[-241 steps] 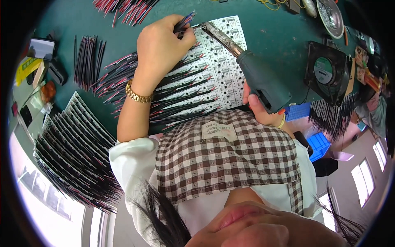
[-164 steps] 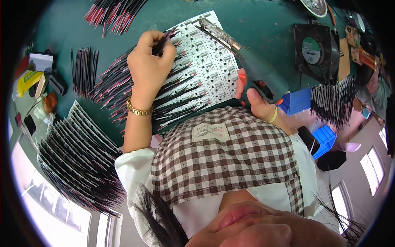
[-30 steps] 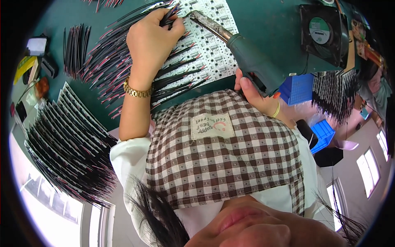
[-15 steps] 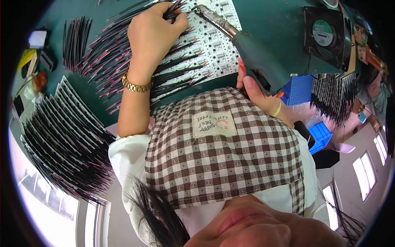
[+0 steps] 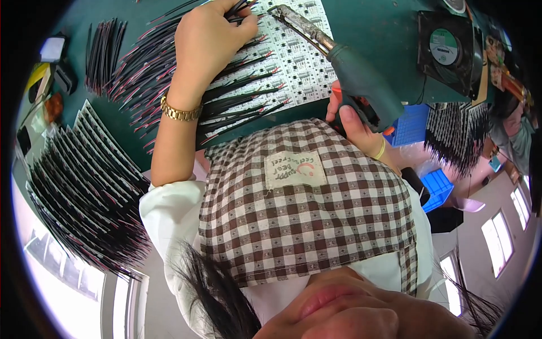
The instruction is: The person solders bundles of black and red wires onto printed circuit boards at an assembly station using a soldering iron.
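Gripping the dark green handle of a soldering gun [image 5: 361, 79], right hand [image 5: 353, 121] wraps it from below, thumb up along the grip near an orange trigger part; the metal barrel runs up-left with its tip over the top edge of the white circuit panel [image 5: 293, 56]. Left hand [image 5: 212, 39] sits palm-down on the upper left of that panel, fingers pinched closed on a thin black wire [image 5: 248, 16] held right by the gun's tip; whether wire and tip touch is too small to tell. Gold bracelet [image 5: 179, 112] on the left wrist. Panel lies flat on the green work mat [image 5: 372, 22], covered in rows of black and red wire leads [image 5: 243, 101] fanning out to the left. Loose bundle of black wires [image 5: 104, 53] lies farther left on the mat, apart from the panel. Stack of finished panels with wires [image 5: 84, 192] is fanned along the left side, near the left elbow. Black square fan [image 5: 449, 53] stands at upper right, just beside the gun body. Blue trays [image 5: 415, 124] sit right of the right hand, another wire bundle [image 5: 457, 135] hanging beside them. Checked brown and white apron [image 5: 305, 214] fills the lower middle.
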A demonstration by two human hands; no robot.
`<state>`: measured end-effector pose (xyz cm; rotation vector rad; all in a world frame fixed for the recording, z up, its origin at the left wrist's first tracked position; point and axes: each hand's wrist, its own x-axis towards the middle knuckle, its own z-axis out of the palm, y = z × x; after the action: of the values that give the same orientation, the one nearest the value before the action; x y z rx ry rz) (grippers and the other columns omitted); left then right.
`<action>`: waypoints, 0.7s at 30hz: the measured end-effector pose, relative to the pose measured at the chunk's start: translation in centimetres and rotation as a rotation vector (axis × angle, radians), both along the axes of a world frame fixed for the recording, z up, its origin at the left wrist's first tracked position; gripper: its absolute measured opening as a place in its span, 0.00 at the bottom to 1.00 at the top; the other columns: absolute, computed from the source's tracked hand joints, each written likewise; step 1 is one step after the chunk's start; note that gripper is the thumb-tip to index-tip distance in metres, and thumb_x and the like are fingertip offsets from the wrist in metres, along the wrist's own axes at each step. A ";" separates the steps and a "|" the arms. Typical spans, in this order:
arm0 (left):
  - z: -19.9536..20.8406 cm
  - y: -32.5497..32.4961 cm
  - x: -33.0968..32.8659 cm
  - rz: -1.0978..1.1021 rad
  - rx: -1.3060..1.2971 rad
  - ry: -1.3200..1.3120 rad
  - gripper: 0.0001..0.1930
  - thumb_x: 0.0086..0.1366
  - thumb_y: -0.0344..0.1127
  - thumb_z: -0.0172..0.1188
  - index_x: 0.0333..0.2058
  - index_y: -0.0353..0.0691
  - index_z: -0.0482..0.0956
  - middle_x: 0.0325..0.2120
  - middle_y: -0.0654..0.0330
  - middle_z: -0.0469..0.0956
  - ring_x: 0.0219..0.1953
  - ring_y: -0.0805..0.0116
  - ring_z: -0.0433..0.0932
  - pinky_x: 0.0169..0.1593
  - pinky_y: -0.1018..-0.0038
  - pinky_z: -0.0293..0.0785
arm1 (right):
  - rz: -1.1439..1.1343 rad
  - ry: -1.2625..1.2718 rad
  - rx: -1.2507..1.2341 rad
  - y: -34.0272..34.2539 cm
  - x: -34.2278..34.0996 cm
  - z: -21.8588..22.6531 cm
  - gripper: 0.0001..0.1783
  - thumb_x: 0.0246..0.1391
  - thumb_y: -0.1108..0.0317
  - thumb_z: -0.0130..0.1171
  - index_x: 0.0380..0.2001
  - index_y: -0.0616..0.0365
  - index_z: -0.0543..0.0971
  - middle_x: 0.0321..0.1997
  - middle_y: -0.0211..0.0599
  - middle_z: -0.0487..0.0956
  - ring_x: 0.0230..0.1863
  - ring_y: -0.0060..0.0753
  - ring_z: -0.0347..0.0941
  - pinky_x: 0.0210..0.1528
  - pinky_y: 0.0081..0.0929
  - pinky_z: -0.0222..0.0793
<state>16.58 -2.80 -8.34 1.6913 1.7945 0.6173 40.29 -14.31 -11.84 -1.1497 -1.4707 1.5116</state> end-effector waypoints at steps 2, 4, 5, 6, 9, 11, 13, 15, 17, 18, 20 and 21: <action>0.5 0.2 0.3 -0.019 -0.010 0.018 0.10 0.48 0.34 0.62 0.24 0.31 0.79 0.15 0.49 0.75 0.16 0.65 0.74 0.25 0.74 0.70 | 0.019 -0.013 -0.009 -0.1 0.4 0.1 0.21 0.58 0.65 0.49 0.52 0.62 0.66 0.29 0.38 0.72 0.29 0.26 0.69 0.33 0.26 0.65; 0.6 0.3 0.3 -0.050 0.000 0.014 0.10 0.48 0.33 0.62 0.23 0.30 0.78 0.15 0.50 0.75 0.15 0.66 0.72 0.24 0.74 0.69 | 0.004 -0.006 -0.029 -0.2 0.5 0.4 0.21 0.58 0.65 0.49 0.52 0.62 0.66 0.30 0.38 0.72 0.29 0.26 0.69 0.34 0.26 0.65; 0.5 0.5 0.3 -0.049 0.003 0.013 0.10 0.48 0.33 0.62 0.23 0.30 0.78 0.15 0.50 0.75 0.15 0.66 0.72 0.24 0.74 0.69 | -0.012 0.000 -0.053 -0.3 0.6 0.4 0.21 0.58 0.65 0.49 0.53 0.62 0.66 0.30 0.38 0.72 0.29 0.26 0.69 0.34 0.26 0.66; 0.5 0.7 0.2 -0.074 0.004 0.004 0.10 0.48 0.34 0.62 0.23 0.30 0.77 0.15 0.50 0.74 0.15 0.65 0.72 0.25 0.73 0.69 | -0.012 -0.001 -0.050 -0.2 0.7 0.4 0.21 0.58 0.65 0.49 0.53 0.62 0.66 0.30 0.38 0.72 0.29 0.26 0.69 0.34 0.26 0.66; 1.2 1.3 0.4 -0.112 -0.068 0.013 0.10 0.48 0.34 0.61 0.22 0.31 0.77 0.15 0.50 0.74 0.15 0.65 0.72 0.25 0.72 0.69 | -0.126 0.051 -0.045 -0.1 0.8 0.0 0.07 0.50 0.74 0.59 0.34 0.63 0.79 0.26 0.32 0.79 0.26 0.22 0.75 0.30 0.20 0.71; 0.5 1.6 0.4 -0.127 -0.143 0.028 0.10 0.48 0.34 0.61 0.22 0.31 0.76 0.14 0.50 0.74 0.15 0.65 0.72 0.25 0.71 0.69 | -0.135 0.114 -0.062 -0.1 0.9 -0.3 0.07 0.49 0.75 0.60 0.34 0.62 0.79 0.28 0.32 0.79 0.27 0.23 0.76 0.32 0.21 0.71; -0.5 1.6 -0.6 -0.232 -0.091 0.083 0.10 0.50 0.38 0.62 0.27 0.36 0.79 0.13 0.67 0.73 0.17 0.83 0.67 0.25 0.82 0.64 | -0.146 0.062 -0.048 0.1 0.6 0.3 0.07 0.48 0.74 0.61 0.33 0.62 0.79 0.28 0.33 0.79 0.28 0.24 0.76 0.33 0.22 0.71; -0.5 1.7 -0.5 -0.230 -0.045 0.114 0.10 0.49 0.39 0.61 0.26 0.39 0.80 0.13 0.63 0.74 0.17 0.73 0.70 0.25 0.77 0.67 | -0.215 0.049 -0.074 0.0 0.4 0.5 0.08 0.46 0.72 0.63 0.32 0.61 0.79 0.30 0.34 0.80 0.31 0.28 0.77 0.35 0.23 0.71; -0.9 1.6 -0.2 -0.209 0.008 0.120 0.10 0.47 0.41 0.61 0.24 0.41 0.80 0.12 0.57 0.73 0.15 0.63 0.71 0.25 0.72 0.68 | -0.159 -0.036 -0.095 0.5 1.2 1.2 0.09 0.46 0.72 0.64 0.32 0.61 0.78 0.30 0.34 0.79 0.31 0.28 0.77 0.35 0.23 0.71; -1.2 1.3 -0.2 -0.209 0.006 0.124 0.10 0.47 0.41 0.61 0.24 0.41 0.80 0.12 0.57 0.73 0.15 0.63 0.71 0.25 0.72 0.68 | -0.095 -0.114 -0.119 0.7 1.3 1.6 0.09 0.46 0.71 0.64 0.32 0.61 0.78 0.30 0.34 0.79 0.31 0.29 0.77 0.35 0.23 0.71; -1.5 1.0 -0.3 -0.181 0.049 0.135 0.10 0.50 0.37 0.62 0.26 0.37 0.78 0.12 0.66 0.70 0.17 0.83 0.65 0.25 0.82 0.63 | -0.083 -0.125 -0.110 0.6 1.3 1.3 0.10 0.46 0.71 0.64 0.32 0.60 0.78 0.31 0.34 0.79 0.31 0.29 0.77 0.36 0.24 0.71; -1.4 1.0 -0.2 -0.182 0.050 0.136 0.10 0.50 0.37 0.62 0.26 0.37 0.78 0.12 0.66 0.70 0.17 0.83 0.65 0.25 0.82 0.63 | -0.074 -0.141 -0.098 0.4 1.2 1.1 0.10 0.46 0.70 0.64 0.33 0.60 0.78 0.31 0.34 0.79 0.31 0.29 0.76 0.36 0.24 0.70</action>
<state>16.34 -1.83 -9.74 1.9452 1.7036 0.4822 41.51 -13.89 -10.72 -1.3789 -1.4422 1.4918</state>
